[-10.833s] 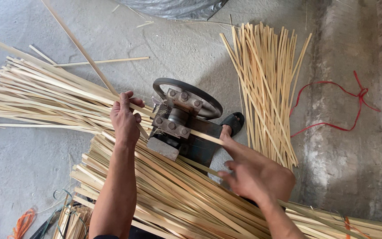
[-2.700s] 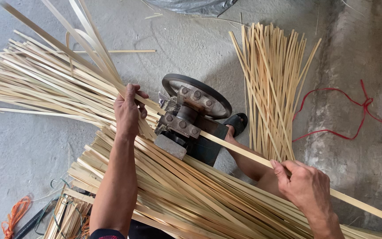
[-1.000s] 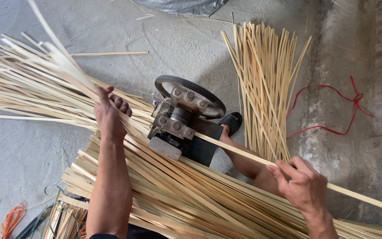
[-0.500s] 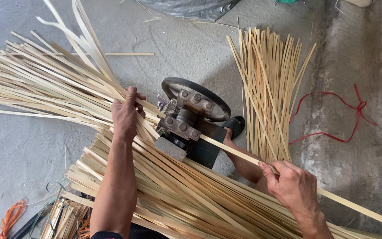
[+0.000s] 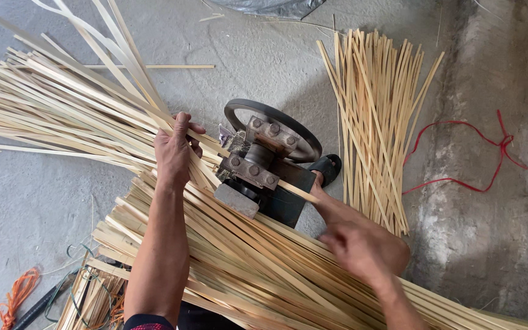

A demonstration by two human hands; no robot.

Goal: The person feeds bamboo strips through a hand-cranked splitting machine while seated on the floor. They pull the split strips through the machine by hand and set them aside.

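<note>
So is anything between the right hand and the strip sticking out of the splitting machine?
Nothing visible. The right hand is blurred, just below and right of the bamboo strip that pokes out of the splitting machine; only the bamboo strip pile lies beneath. The left hand is on the machine's other side.

No packages, labels, signs or screens are seen anywhere around the hands; nothing of that kind is shown on the floor either.
</note>
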